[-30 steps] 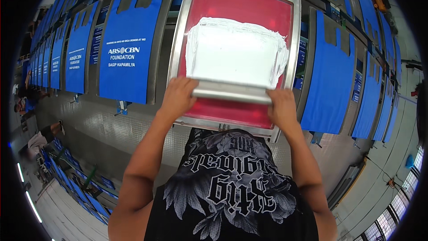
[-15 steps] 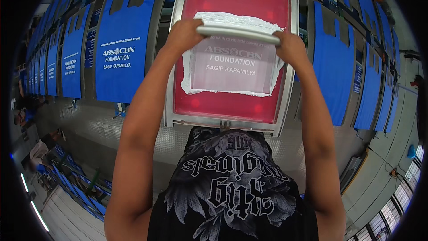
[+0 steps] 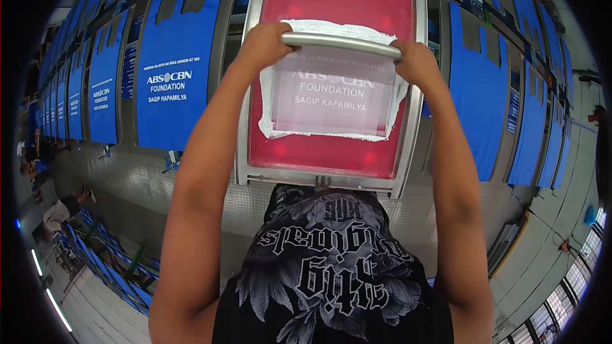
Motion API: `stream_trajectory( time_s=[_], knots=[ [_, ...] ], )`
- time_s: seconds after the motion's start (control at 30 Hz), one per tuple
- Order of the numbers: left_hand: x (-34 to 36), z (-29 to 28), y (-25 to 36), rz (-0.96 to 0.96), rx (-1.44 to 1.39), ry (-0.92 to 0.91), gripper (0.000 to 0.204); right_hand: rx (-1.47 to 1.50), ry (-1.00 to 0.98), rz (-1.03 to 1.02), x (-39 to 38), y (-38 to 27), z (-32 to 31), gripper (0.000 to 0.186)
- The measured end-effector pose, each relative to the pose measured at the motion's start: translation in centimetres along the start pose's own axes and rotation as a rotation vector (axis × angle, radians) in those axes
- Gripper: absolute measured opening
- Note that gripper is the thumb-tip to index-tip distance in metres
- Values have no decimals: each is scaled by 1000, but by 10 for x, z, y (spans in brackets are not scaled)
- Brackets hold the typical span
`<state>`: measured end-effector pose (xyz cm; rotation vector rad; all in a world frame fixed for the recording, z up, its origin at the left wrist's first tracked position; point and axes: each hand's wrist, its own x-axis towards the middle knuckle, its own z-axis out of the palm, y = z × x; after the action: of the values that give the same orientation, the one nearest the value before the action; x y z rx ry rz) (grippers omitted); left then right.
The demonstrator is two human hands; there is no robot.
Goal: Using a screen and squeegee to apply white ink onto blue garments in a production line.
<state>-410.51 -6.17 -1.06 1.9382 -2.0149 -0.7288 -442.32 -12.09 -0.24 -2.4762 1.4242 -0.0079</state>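
A long metal-handled squeegee [image 3: 341, 43] lies crosswise over a screen-printing frame [image 3: 421, 19] in front of me. My left hand [image 3: 266, 41] is closed around its left end, and my right hand [image 3: 414, 62] grips the right end. Beneath it, the frame's red mesh [image 3: 331, 156] has a pale rectangular window [image 3: 331, 118] with white lettering showing in it. White ink [image 3: 338, 27] forms a thick band just beyond the squeegee and smears along the window's sides and near edge. The squeegee's lower edge is hard to make out.
Blue printed bag panels [image 3: 172, 64] lie on boards along the bench to the left. More blue panels [image 3: 475, 89] lie to the right. A grey patterned floor [image 3: 140, 172] runs on my side of the bench. Another person [image 3: 60, 213] is at the far left.
Both hands have shifted the squeegee slightly away from me, closer to the far band of white ink. My grip on both ends is the same.
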Motion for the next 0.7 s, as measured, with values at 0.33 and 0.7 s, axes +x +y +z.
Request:
stream_trajectory(
  time_s=[0.33, 0.7],
  knots=[
    [-171, 57, 4, 117, 1, 112, 35, 65, 36, 10, -166, -61, 54, 42],
    [-112, 6, 3, 27, 41, -70, 31, -57, -215, 66, -98, -62, -15, 37]
  ],
)
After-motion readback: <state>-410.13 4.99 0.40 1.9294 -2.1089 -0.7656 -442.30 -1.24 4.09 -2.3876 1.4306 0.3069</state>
